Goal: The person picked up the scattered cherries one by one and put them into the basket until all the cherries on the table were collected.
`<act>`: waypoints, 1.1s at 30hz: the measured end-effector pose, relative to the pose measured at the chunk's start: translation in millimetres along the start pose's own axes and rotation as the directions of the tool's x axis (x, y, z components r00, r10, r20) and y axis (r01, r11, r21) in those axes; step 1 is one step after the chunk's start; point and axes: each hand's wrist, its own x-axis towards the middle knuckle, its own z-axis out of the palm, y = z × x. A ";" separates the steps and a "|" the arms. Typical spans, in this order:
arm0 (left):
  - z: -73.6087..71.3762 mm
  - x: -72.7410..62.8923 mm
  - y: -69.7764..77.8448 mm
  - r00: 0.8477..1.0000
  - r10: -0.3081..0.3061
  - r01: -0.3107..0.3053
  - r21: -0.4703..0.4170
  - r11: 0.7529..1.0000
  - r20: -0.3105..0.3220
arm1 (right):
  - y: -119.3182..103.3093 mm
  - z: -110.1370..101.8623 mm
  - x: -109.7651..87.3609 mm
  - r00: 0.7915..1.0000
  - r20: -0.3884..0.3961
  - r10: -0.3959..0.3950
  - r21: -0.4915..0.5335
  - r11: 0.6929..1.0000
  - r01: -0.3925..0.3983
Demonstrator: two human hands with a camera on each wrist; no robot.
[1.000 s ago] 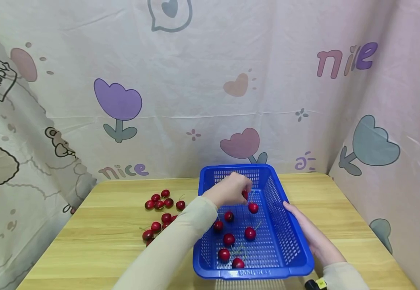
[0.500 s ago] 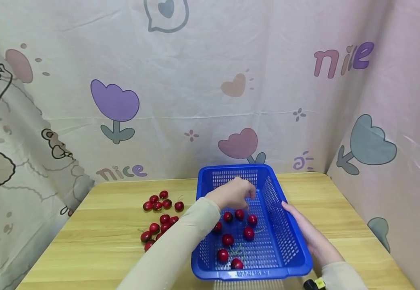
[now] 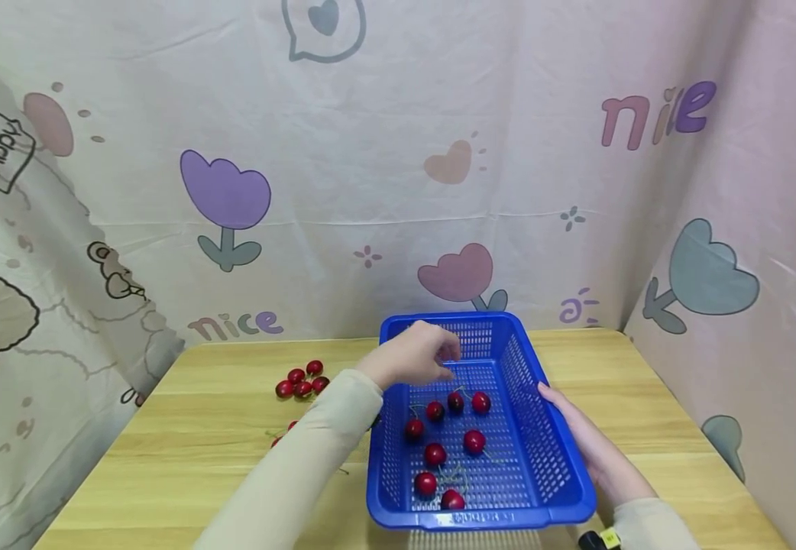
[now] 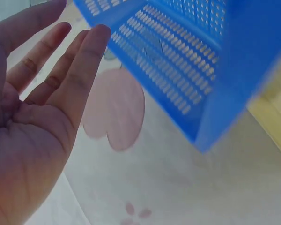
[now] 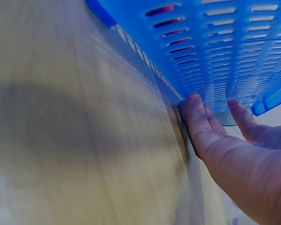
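My left hand [image 3: 417, 354] hovers over the back left part of a blue plastic basket [image 3: 480, 518], holding nothing. In the left wrist view its fingers [image 4: 82, 70] are spread and loosely extended beside the basket wall [image 4: 164, 61]. Several dark red cherries with stems, one of them a cherry [image 3: 474, 441] near the middle, lie on the basket floor. My right hand [image 3: 587, 439] rests at the basket's right side. The right wrist view shows its fairly straight fingers [image 5: 196, 115] against the outside of the slotted wall [image 5: 215, 61].
A loose group of cherries [image 3: 302, 389] lies on the wooden table [image 3: 185, 428] left of the basket; my left sleeve [image 3: 315, 451] hides part of the others. Behind the table hangs a printed cloth [image 3: 343, 168].
My left hand has let a cherry go inside the basket, opened its fingers and drawn back leftward. Nearby cherries have shifted slightly. My right hand stays at the basket's side.
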 end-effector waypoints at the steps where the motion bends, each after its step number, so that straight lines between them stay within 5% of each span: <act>1: -3.4 -2.9 -2.9 1.000 0.002 -0.002 -0.002 1.000 -0.009 | 0.0 -0.2 0.1 1.000 0.000 0.003 0.002 1.000 -0.003; 10: -32.6 -39.0 -29.6 0.989 -0.089 0.080 -0.084 0.993 -0.114 | 1.8 -1.6 0.8 1.000 0.023 -0.008 0.006 1.000 0.008; 19: -43.2 -81.4 -60.3 0.971 -0.164 0.149 -0.095 0.984 -0.176 | 3.0 0.0 0.0 1.000 0.012 -0.002 -0.012 1.000 0.002; 28: -40.5 -109.5 -117.0 0.952 -0.227 0.213 -0.089 0.973 -0.205 | 0.1 1.0 -1.0 1.000 -0.004 0.022 0.002 1.000 -0.022; 33: -35.3 -121.9 -149.0 0.926 -0.316 0.305 -0.088 0.948 -0.205 | 0.6 1.4 -0.2 1.000 -0.010 0.020 0.000 1.000 -0.020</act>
